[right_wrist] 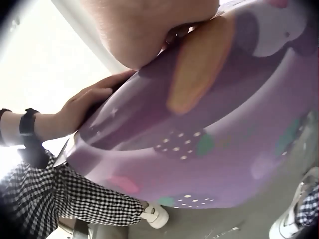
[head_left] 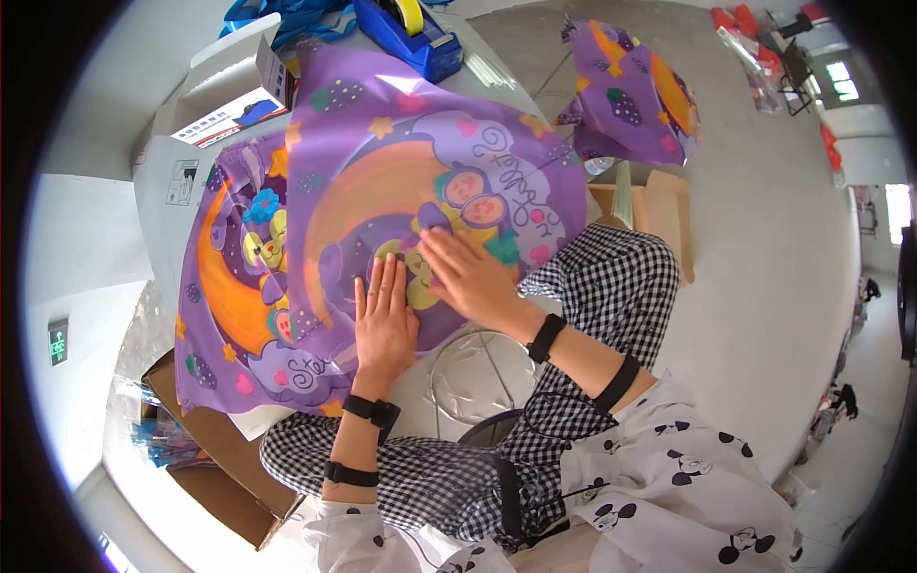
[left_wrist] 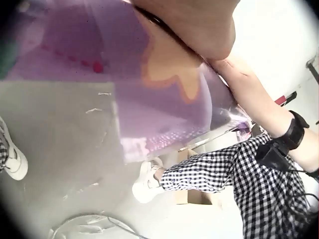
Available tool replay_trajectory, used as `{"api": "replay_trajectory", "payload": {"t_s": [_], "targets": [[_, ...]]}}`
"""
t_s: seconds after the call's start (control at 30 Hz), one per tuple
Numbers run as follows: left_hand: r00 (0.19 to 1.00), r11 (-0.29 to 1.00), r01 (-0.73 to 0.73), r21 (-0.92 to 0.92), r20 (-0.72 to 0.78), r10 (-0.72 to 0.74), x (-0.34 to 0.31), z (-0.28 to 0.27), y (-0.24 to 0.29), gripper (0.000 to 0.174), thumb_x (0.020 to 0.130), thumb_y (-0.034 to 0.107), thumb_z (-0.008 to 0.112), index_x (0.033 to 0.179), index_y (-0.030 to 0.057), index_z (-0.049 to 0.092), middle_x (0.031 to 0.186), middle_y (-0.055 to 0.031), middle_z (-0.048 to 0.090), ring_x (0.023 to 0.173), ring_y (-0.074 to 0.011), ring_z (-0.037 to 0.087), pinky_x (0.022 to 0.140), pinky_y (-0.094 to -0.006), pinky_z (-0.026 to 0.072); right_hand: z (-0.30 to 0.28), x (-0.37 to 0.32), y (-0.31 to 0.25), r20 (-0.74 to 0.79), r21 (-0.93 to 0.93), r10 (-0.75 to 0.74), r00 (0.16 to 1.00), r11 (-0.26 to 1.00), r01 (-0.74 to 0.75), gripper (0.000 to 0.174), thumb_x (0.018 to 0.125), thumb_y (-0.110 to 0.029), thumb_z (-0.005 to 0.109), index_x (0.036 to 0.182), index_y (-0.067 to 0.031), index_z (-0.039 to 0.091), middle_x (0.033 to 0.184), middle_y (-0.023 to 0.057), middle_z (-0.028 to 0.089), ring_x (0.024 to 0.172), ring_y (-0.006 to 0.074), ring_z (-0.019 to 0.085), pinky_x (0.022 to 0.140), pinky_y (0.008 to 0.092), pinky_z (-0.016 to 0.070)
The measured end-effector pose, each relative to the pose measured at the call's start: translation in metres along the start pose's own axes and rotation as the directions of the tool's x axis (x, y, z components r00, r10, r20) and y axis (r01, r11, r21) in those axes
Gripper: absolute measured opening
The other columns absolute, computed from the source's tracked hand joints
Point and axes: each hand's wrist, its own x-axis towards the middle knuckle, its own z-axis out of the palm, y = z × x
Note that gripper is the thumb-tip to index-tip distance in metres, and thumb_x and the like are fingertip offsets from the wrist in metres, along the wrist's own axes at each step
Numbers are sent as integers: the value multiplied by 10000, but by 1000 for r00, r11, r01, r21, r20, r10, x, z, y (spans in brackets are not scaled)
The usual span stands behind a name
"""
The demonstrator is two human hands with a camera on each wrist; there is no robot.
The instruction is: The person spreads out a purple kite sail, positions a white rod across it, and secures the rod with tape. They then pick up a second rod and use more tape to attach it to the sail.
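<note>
A glossy purple plastic sheet (head_left: 344, 124), printed with an orange moon, stars and cartoon figures, is spread before me. My left hand (head_left: 385, 320) lies flat on its near part with fingers straight and pointing away. To the right, my right hand (head_left: 473, 277) rests on the same sheet, fingers extended over the printed yellow figure. Under its left side shows another layer with the same print (head_left: 239, 296). The left wrist view shows the sheet's edge (left_wrist: 134, 149) hanging over the floor. In the right wrist view the sheet (right_wrist: 199, 164) slopes down beneath the right palm.
A blue tape dispenser (head_left: 420, 43) and an open white box (head_left: 234, 91) stand at the table's back. Another purple printed piece (head_left: 635, 105) hangs at the right. Cardboard boxes (head_left: 205, 435) (head_left: 669, 215) flank checkered-trousered legs (head_left: 611, 277). A round wire frame (head_left: 435, 382) lies below.
</note>
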Motion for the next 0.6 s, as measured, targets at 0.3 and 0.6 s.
{"api": "replay_trajectory", "payload": {"t_s": [0.3,0.6], "targets": [[977,963,213,167,-24,-212,-38,-6,-29,708,958,318,527,1525,-5,252,1606,-147,236,1503,-284,178,1215,-494,130,-45,-24,115,-143,-320,305,942,886,-336,686,934,-415,601,1427,22,410,1514,174,396,1389,293,398,1134,492,311],[935,908,354,224,-65,-349,-52,-15,-36,777,944,399,553,1523,-17,245,1606,-168,229,1500,-288,185,1219,-458,118,-49,-12,140,-163,-264,479,863,821,-506,958,820,-609,660,1430,72,373,1483,257,404,1407,358,359,1151,516,262]]}}
